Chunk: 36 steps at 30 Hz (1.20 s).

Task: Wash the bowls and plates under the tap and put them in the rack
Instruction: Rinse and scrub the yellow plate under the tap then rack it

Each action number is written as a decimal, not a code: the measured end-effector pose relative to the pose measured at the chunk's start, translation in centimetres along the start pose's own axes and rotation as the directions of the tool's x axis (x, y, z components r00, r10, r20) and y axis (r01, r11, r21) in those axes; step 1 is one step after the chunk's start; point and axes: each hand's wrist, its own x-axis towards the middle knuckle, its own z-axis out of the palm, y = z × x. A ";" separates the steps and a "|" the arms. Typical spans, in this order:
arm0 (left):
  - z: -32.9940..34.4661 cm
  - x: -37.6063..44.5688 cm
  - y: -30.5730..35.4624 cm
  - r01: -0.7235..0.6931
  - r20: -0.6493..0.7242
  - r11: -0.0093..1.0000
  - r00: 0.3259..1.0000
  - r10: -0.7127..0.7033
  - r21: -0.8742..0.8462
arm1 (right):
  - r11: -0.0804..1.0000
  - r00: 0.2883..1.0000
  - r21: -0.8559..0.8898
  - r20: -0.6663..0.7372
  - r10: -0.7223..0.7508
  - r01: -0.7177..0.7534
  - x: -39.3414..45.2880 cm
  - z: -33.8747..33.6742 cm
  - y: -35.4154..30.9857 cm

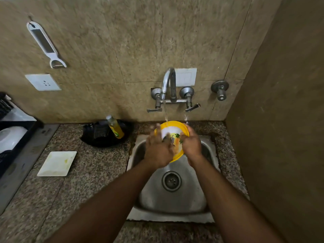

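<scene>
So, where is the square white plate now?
In the head view, the square white plate lies on the counter left of the sink, between the black rack and the sink.

Over the steel sink (175,199), both hands held a yellow-rimmed plate (172,128) tilted under the tap (168,83), water running onto it; the left hand (158,149) lay across its face, the right hand (192,144) gripped its edge, and a square white plate (57,163) lay on the counter left of the sink
</scene>
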 end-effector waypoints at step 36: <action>0.0 0.2 -3.1 -0.239 -0.512 0.736 0.843 -0.167 -0.634 | 0.978 0.984 0.167 -0.150 -0.099 0.124 1.7 0.2 2.4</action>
